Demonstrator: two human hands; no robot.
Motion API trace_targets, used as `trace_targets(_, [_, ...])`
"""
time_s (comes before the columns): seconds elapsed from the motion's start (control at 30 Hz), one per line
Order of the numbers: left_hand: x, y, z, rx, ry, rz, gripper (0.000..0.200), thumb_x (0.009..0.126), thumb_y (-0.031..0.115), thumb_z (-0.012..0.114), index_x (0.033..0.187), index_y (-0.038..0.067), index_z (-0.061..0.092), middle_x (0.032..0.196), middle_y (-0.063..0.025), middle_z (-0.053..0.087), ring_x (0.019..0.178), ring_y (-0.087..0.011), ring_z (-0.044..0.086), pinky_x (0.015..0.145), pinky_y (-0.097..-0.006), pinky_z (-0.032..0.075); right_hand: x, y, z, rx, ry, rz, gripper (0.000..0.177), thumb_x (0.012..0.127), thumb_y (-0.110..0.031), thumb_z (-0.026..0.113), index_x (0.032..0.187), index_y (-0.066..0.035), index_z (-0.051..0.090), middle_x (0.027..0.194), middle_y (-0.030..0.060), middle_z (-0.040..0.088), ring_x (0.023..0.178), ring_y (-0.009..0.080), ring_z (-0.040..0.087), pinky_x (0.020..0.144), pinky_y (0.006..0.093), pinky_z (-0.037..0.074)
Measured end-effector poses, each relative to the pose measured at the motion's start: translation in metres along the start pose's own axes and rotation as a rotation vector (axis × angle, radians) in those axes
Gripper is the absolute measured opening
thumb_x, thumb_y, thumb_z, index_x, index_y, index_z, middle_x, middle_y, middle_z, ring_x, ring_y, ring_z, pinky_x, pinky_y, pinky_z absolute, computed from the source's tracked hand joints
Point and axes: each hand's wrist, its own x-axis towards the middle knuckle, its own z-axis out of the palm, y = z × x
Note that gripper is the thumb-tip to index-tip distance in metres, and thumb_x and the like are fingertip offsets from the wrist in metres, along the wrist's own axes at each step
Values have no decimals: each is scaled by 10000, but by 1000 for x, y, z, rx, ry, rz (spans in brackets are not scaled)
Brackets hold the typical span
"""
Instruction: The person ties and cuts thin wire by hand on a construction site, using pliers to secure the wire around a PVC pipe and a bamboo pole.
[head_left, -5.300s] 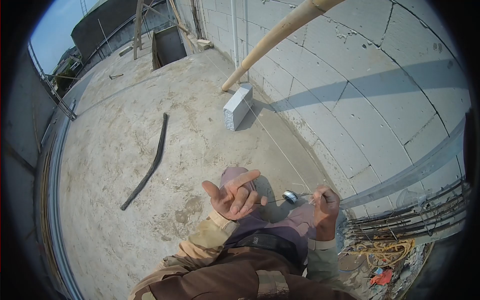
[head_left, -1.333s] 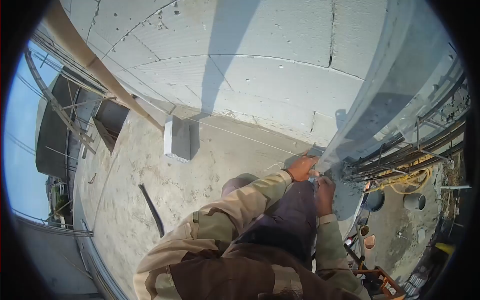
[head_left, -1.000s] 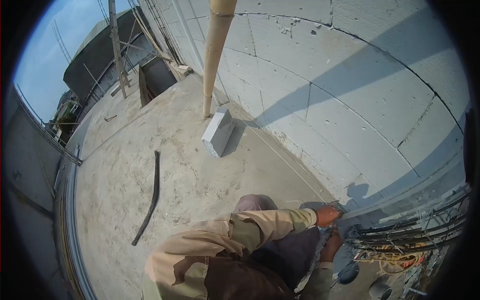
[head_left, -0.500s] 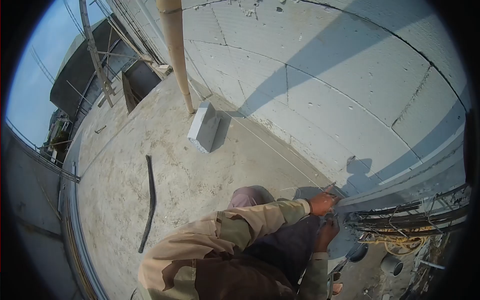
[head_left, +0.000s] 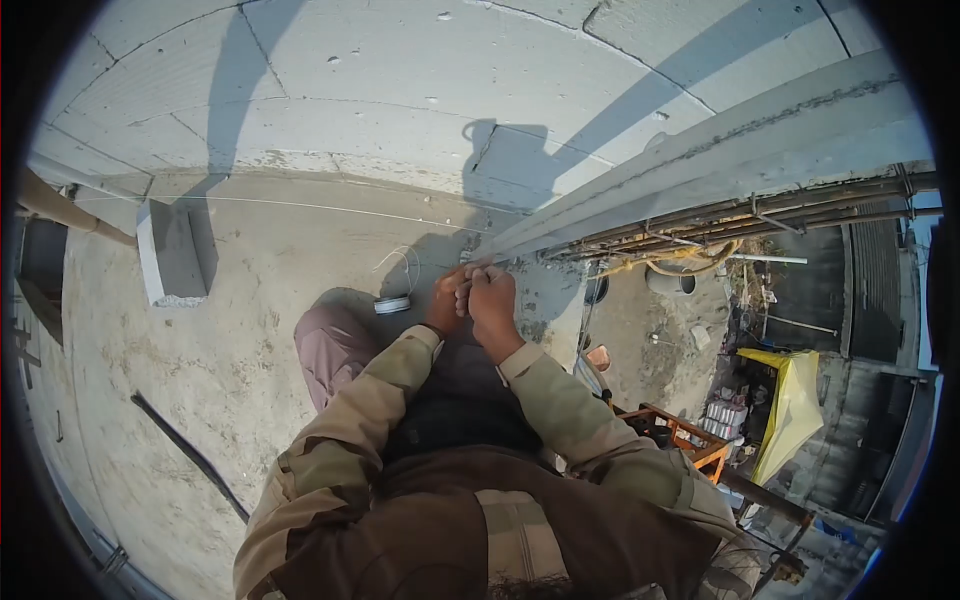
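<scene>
My left hand (head_left: pixel 447 303) and my right hand (head_left: pixel 493 302) meet in front of my body, close to the edge of the concrete floor. Both have their fingers curled closed; whatever lies between them is too small or hidden to make out. Just left of my left hand, a spool of white string (head_left: pixel 392 304) rests on the floor, with a loose loop of string (head_left: pixel 400 258) beside it. Beyond my hands, a taut white string (head_left: pixel 340 207) runs along the foot of the block wall (head_left: pixel 380 130).
A loose light block (head_left: pixel 170 255) stands at the left near a bamboo pole (head_left: pixel 80 213). A dark strip (head_left: pixel 190 455) lies on the floor. To the right are a pale upright column (head_left: pixel 720 150), steel bars (head_left: pixel 700 225), yellow rope (head_left: pixel 690 265) and a lower level.
My view has swung round to the right and down. My left hand, earlier stretched out at the string by the wall, is now drawn in against my right, its fingers curled.
</scene>
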Motion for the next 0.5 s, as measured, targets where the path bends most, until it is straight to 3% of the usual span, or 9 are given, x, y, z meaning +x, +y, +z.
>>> trace_targets(0.1, [6, -32, 10, -93, 3, -55, 336, 1004, 134, 603, 1327, 73, 678, 802, -42, 701, 598, -208, 636, 616, -371, 560, 5, -17, 29, 177, 23, 109, 206, 1059, -98, 463, 899, -7, 555, 672, 112, 613, 472, 206, 562, 424, 345, 445])
trace_targets(0.23, [18, -32, 10, -192, -1, -81, 336, 1012, 140, 608, 1333, 71, 678, 825, -47, 710, 642, -194, 642, 643, -355, 558, 44, 3, 58, 123, 6, 136, 169, 1039, -123, 470, 931, -10, 532, 711, 140, 630, 484, 229, 566, 427, 359, 447])
trace_targets(0.3, [21, -33, 10, -232, 1, -89, 336, 1015, 143, 610, 1336, 70, 678, 837, -49, 714, 663, -187, 646, 657, -347, 558, 58, 8, 68, 204, 111, 270, 114, 1015, -104, 463, 988, -21, 536, 735, 128, 635, 557, 236, 591, 509, 384, 505])
trace_targets(0.43, [21, -36, 10, -303, 12, -109, 335, 1023, 149, 614, 1342, 69, 678, 860, -54, 723, 707, -174, 653, 684, -331, 556, 61, -2, 75, 271, 44, 274, 133, 1004, -117, 450, 982, -15, 533, 736, 127, 624, 579, 241, 589, 520, 398, 501])
trace_targets(0.5, [23, -36, 11, -336, 28, -118, 335, 1026, 152, 616, 1345, 68, 678, 872, -57, 727, 729, -167, 656, 697, -323, 555, 61, -31, 82, 236, 170, 237, 133, 998, -97, 428, 976, -1, 517, 774, 133, 626, 626, 249, 594, 556, 393, 506])
